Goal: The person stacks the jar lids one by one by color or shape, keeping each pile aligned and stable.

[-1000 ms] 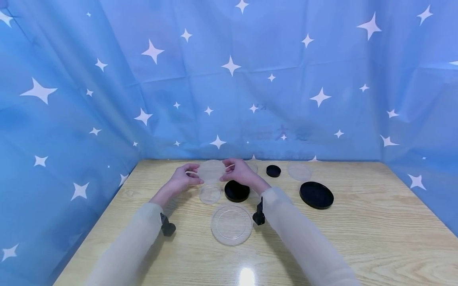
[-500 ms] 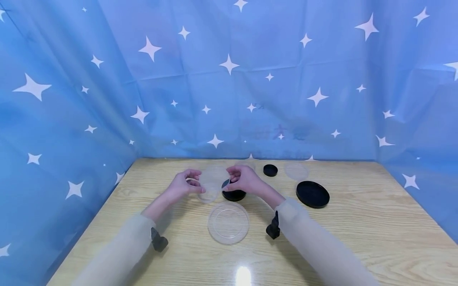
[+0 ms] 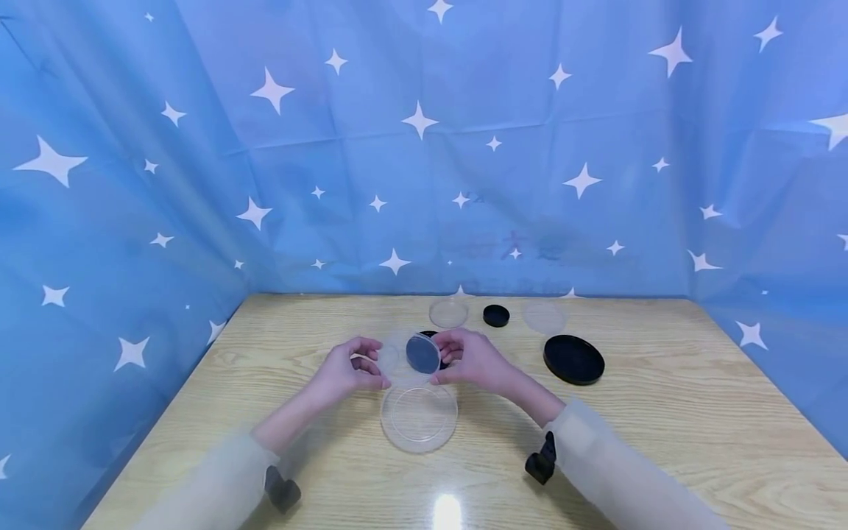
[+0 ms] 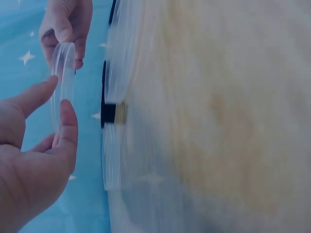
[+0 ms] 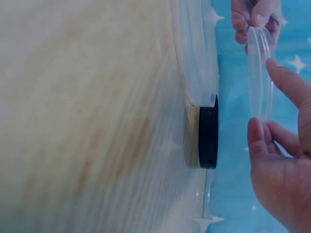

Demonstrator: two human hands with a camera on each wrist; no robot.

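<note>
Above the table, both hands hold a clear round plastic dish or lid by opposite sides; which it is I cannot tell. My left hand pinches its left edge between thumb and fingers. At the right edge, my right hand pinches it the same way. Through the clear disc shows part of a medium black round dish on the table. A smaller clear round piece behind the disc is barely visible. Just in front of the hands lies a large clear round dish or lid with a ring on its face.
Toward the back stand a small clear round dish, a small black round dish and a faint clear disc. A large black round dish lies to the right on the wooden table. A starred blue curtain hangs behind.
Both hands have brought the clear round piece nearer to me, from behind the medium black dish to over its front. The pieces on the table have not moved.
</note>
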